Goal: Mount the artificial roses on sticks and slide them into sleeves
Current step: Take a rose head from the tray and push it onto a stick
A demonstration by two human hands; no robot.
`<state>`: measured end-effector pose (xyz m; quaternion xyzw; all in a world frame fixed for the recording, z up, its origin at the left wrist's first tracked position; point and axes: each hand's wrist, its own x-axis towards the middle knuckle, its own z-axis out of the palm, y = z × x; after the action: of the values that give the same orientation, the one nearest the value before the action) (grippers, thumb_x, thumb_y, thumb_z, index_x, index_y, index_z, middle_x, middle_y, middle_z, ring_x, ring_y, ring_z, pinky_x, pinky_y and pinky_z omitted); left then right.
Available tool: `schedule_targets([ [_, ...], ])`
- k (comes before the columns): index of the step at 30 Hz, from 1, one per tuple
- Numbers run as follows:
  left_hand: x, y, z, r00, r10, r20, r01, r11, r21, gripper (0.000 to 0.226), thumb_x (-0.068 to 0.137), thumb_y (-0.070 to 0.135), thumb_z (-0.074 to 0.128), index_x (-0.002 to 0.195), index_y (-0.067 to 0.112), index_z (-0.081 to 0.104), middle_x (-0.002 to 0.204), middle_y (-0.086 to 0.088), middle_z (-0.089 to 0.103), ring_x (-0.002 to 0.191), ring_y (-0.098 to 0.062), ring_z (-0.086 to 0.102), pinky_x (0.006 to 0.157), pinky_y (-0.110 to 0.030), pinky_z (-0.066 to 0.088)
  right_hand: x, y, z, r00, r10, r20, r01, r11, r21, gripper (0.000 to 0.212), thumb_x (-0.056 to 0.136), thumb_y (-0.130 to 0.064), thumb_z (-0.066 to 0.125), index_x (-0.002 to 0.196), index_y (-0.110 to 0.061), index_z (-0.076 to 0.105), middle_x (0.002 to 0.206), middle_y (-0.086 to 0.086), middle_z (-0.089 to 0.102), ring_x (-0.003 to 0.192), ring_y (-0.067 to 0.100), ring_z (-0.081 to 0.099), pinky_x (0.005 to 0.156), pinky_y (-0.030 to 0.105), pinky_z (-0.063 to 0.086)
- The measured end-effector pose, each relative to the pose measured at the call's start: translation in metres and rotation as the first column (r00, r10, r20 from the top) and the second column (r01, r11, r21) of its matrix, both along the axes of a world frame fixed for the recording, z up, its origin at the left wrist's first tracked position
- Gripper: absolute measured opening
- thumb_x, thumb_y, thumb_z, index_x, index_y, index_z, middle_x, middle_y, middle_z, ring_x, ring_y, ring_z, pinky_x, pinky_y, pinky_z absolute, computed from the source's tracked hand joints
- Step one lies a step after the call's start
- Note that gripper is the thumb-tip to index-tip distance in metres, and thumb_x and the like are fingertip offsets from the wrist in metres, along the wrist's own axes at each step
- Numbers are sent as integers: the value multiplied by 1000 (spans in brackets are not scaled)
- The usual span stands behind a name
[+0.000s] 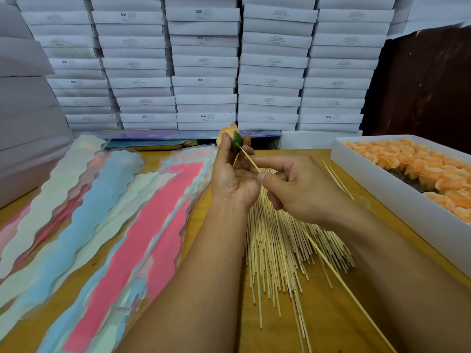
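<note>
My left hand (pixel 233 174) grips an orange artificial rose (pixel 230 131) with a green base, held up above the table with the base facing me. My right hand (pixel 293 184) pinches a long thin wooden stick (pixel 328 266) between thumb and forefinger. The stick's tip meets the green base of the rose, and its tail runs down to the lower right past my forearm. A loose pile of sticks (pixel 277 248) lies on the wooden table under my hands. Pink, blue and white wavy-edged sleeves (pixel 142 225) lie fanned out on the left.
A white box (pixel 382 184) full of orange roses stands at the right. Stacks of white flat boxes (pixel 204 62) wall off the back and the left side. A few stray sticks (pixel 336 177) lie between my right hand and the box.
</note>
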<state>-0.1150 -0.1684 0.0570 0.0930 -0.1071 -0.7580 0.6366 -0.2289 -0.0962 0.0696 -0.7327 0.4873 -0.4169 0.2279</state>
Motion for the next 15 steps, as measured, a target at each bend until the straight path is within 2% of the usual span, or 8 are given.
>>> schedule_targets([
  [2, 0, 0, 0, 1000, 1, 2, -1, 1000, 3, 18, 92, 24, 68, 94, 6, 65, 80, -11, 69, 54, -10, 60, 79, -26, 49, 0, 0, 0, 1000, 0, -2, 0, 1000, -3, 40, 101, -16, 54, 134, -36, 63, 44, -3, 54, 41, 5, 44, 49, 22, 40],
  [3, 0, 0, 0, 1000, 3, 2, -3, 1000, 5, 18, 91, 24, 68, 94, 6, 65, 80, -11, 69, 54, -10, 60, 78, -24, 50, 0, 0, 0, 1000, -1, -2, 1, 1000, -5, 39, 101, -17, 54, 134, -37, 63, 45, -3, 54, 41, 6, 44, 49, 22, 40],
  [7, 0, 1, 1, 1000, 3, 7, -3, 1000, 5, 18, 91, 24, 67, 92, 6, 65, 77, -10, 69, 53, -9, 60, 57, -18, 53, -1, 0, 0, 1000, -9, 0, 9, 1000, -4, 39, 101, -16, 55, 133, -35, 64, 45, -3, 54, 39, 4, 44, 46, 16, 37],
  [15, 0, 0, 1, 1000, 17, 18, -17, 1000, 1, 18, 92, 24, 67, 92, 6, 65, 79, -11, 68, 54, -9, 60, 55, -17, 53, -1, 1, 1, 1000, 1, 14, -1, 1000, -5, 38, 101, -16, 55, 133, -35, 63, 44, -3, 54, 39, 4, 44, 45, 16, 38],
])
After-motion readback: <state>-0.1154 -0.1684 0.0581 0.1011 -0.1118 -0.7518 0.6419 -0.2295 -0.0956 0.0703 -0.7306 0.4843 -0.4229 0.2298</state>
